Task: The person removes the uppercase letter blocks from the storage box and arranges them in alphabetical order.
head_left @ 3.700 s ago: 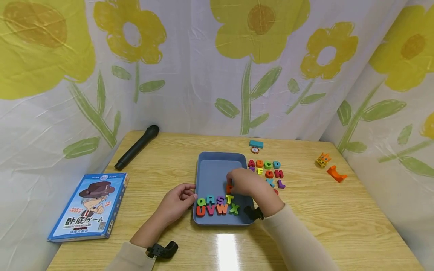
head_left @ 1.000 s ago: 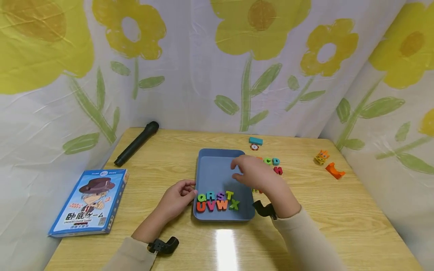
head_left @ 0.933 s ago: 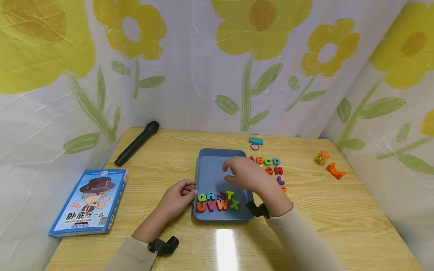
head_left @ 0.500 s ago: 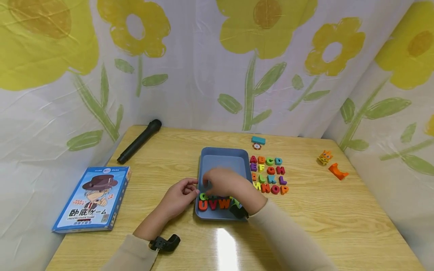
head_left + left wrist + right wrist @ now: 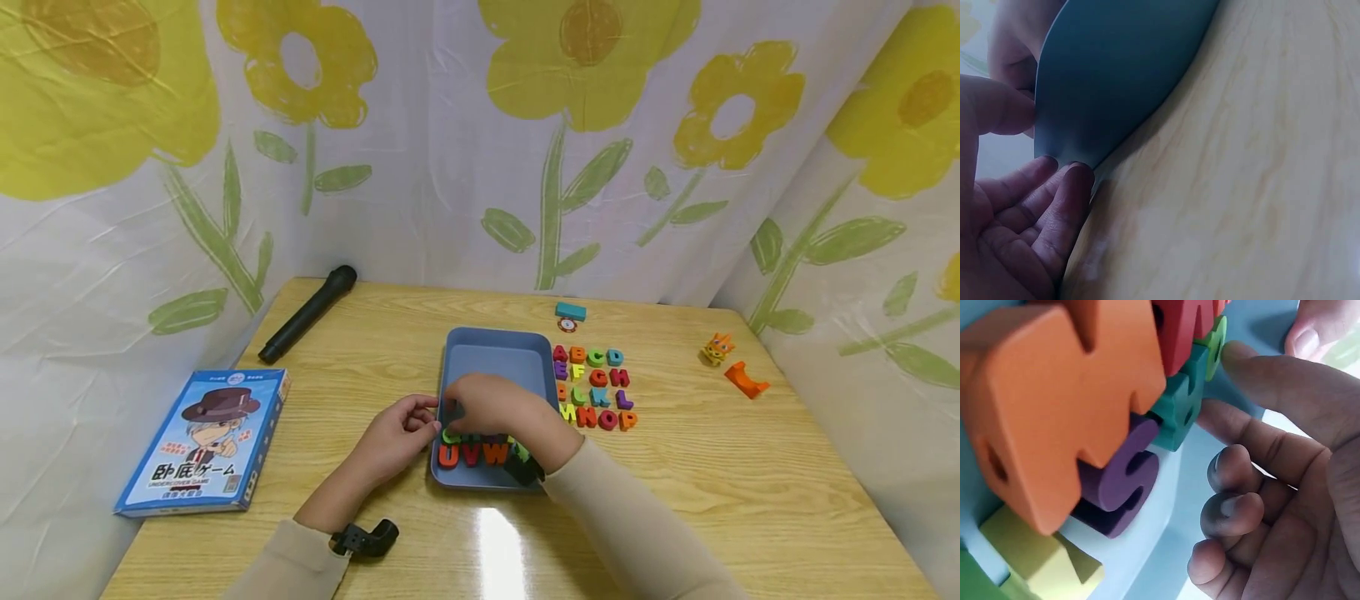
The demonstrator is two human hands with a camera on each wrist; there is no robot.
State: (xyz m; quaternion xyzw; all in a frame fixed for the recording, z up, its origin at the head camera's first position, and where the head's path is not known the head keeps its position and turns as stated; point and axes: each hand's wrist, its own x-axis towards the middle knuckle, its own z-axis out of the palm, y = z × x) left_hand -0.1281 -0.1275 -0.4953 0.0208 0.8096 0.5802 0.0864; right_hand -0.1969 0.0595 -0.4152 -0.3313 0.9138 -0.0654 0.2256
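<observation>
My left hand point(image 5: 397, 433) holds the left wall of a blue-grey tray point(image 5: 491, 335), thumb at the rim and fingertips against the outside, as the left wrist view shows. Inside the tray, my right hand point(image 5: 491, 408) pinches the green letter Q point(image 5: 1216, 347) between thumb and index finger; the other fingers are curled. Beside the Q stand a teal letter R point(image 5: 1184, 403) and a purple letter S point(image 5: 1125, 481). The front row has a red U point(image 5: 448, 456), a pink V point(image 5: 470, 454) and an orange W point(image 5: 495, 454). My right hand and wrist camera partly cover the T and X.
Right of the tray, several coloured letters lie in rows from A point(image 5: 559, 353) to P point(image 5: 627, 421). Behind them are a teal block point(image 5: 571, 311) and a round chip point(image 5: 567, 325). A microphone point(image 5: 307, 315), a boxed game point(image 5: 202, 442) and an orange figurine point(image 5: 717, 348) lie farther out.
My right hand held the orange P over the tray; the P now lies on the table. The hand has since moved left to the Q. My left hand stays at the tray.
</observation>
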